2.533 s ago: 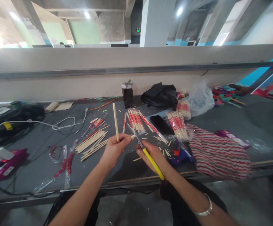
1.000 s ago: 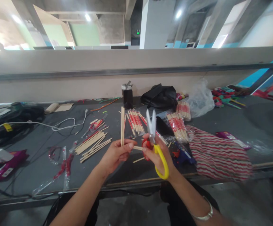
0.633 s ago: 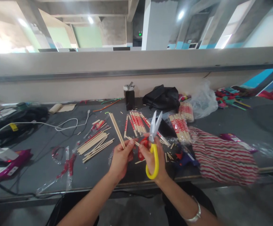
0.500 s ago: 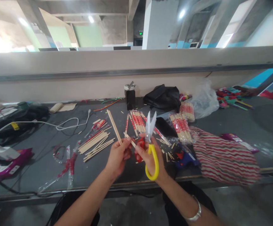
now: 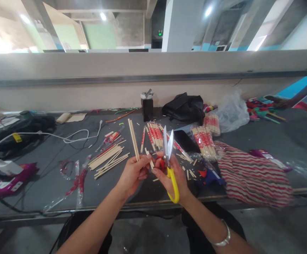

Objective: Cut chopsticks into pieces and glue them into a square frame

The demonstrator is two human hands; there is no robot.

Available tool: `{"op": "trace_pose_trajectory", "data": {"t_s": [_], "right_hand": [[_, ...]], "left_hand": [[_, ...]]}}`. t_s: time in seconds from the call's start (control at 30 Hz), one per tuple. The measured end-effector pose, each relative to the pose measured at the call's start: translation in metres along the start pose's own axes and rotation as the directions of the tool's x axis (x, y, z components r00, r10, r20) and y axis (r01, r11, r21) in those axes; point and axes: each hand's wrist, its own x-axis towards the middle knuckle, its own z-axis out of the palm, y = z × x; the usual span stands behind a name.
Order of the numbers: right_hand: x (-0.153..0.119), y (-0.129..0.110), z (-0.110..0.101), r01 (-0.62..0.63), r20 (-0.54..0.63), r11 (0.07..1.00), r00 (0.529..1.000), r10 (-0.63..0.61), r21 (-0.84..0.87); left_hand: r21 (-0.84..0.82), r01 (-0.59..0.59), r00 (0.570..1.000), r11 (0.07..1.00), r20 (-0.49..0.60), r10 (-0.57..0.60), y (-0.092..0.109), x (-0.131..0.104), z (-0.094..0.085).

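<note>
My left hand (image 5: 135, 173) is closed around long pale wooden chopsticks (image 5: 134, 139), which point up and slightly left. Scissors (image 5: 173, 181) with a yellow handle rest in my closed right hand (image 5: 173, 176); their blades stand upright and a little apart. Between the two hands is a short wooden stick piece (image 5: 149, 158), pinched by the right thumb and finger and close to the left fingertips. Whether the left hand touches it too, I cannot tell. Loose chopsticks (image 5: 105, 158) lie to the left, and red-wrapped chopsticks (image 5: 155, 135) lie beyond my hands.
Short cut pieces (image 5: 192, 174) and a blue tool (image 5: 211, 177) lie right of my hands. Further right are bagged chopsticks (image 5: 204, 143) and striped cloth (image 5: 254, 176). A black bag (image 5: 183, 107) sits at the back; torn wrappers (image 5: 76, 183) and a white cable (image 5: 49, 134) are left.
The chopsticks in my left hand stand more upright and have shifted right. The short piece has turned steeper between my hands. The scissors, still held, have tilted slightly.
</note>
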Motion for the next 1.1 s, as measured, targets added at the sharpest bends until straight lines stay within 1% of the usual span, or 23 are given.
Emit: {"op": "trace_pose_trajectory", "data": {"t_s": [0.17,0.3,0.47,0.7,0.87,1.0,1.1], "right_hand": [[0.0001,-0.0045,-0.0019,0.007,-0.010,0.998,1.000,-0.008,-0.065],[-0.0001,-0.0039,-0.0035,0.008,-0.027,0.995,1.000,-0.011,-0.101],[-0.0008,-0.0029,-0.0035,0.016,-0.019,0.987,1.000,-0.019,-0.160],[-0.0031,-0.0026,-0.0041,0.022,-0.010,0.982,1.000,-0.025,-0.190],[-0.0028,-0.0010,-0.0042,0.071,0.019,0.978,0.997,-0.068,-0.197],[-0.0012,0.0008,-0.0041,0.056,0.016,0.979,0.998,-0.054,-0.195],[-0.0014,0.0021,-0.0038,0.102,0.031,0.971,0.995,-0.097,-0.216]], "left_hand": [[0.041,0.005,1.000,0.999,0.026,-0.007,0.0019,-0.0024,0.0017],[0.050,0.023,0.999,0.998,0.046,-0.025,0.0027,-0.0035,0.0031],[0.064,0.028,0.997,0.998,0.069,-0.032,0.0028,-0.0031,0.0029],[0.088,0.021,0.996,0.996,0.080,-0.028,0.0042,-0.0039,0.0038],[0.108,0.006,0.998,0.994,0.062,-0.013,0.0072,-0.0046,0.0033],[0.120,-0.018,0.999,0.993,0.050,0.012,0.0078,-0.0041,0.0022],[0.110,0.002,0.997,0.994,0.075,-0.011,0.0056,-0.0034,0.0030]]}}
